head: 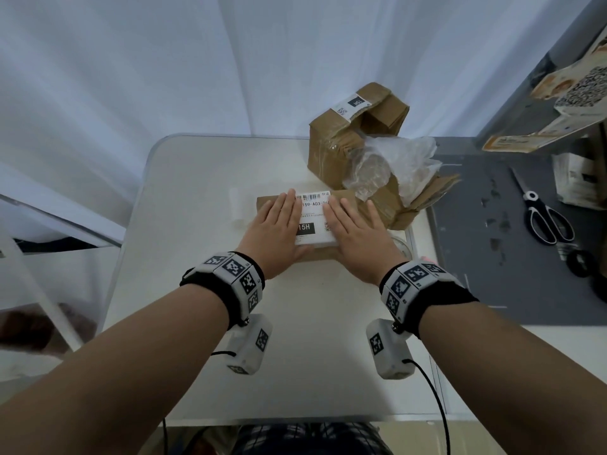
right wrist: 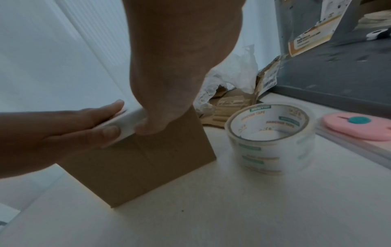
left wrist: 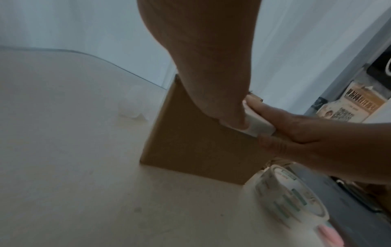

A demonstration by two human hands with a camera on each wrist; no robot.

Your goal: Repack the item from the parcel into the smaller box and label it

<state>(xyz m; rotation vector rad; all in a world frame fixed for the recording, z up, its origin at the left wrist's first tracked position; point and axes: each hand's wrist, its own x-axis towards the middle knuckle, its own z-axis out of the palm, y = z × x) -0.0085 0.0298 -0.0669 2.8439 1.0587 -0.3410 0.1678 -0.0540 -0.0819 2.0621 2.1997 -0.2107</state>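
Your left hand [head: 277,224] and your right hand [head: 353,229] both lie flat, fingers straight and together, palms down on the white shipping label [head: 313,218] that sits on top of the smaller box [head: 267,205]. That brown cardboard box rests closed at the centre of the white tabletop [head: 197,257]. The label's barcode and the black "15H" patch show in the gap between your hands. In the left wrist view the label's near edge [left wrist: 257,127] folds over the box's top edge, with your right thumb against the front face of the box [left wrist: 196,150]. The right wrist view shows the same folded label edge [right wrist: 125,123] under both hands, on the box [right wrist: 137,167]. At about 1 o'clock from the box stands the opened parcel [head: 348,139], its flaps up and an older label stuck across one flap. Crumpled clear plastic wrap [head: 391,165] spills from it onto torn cardboard [head: 404,201] at roughly 2 o'clock. A roll of clear packing tape [right wrist: 268,137] stands on the tabletop just beside the box at 4 o'clock, and a pink round tool [right wrist: 357,125] lies beyond it. At 3 o'clock, well apart, scissors [head: 542,215] lie on a grey mat [head: 492,257]. A strip of white backing paper [head: 236,208] lies at 9 o'clock, just beside the box.
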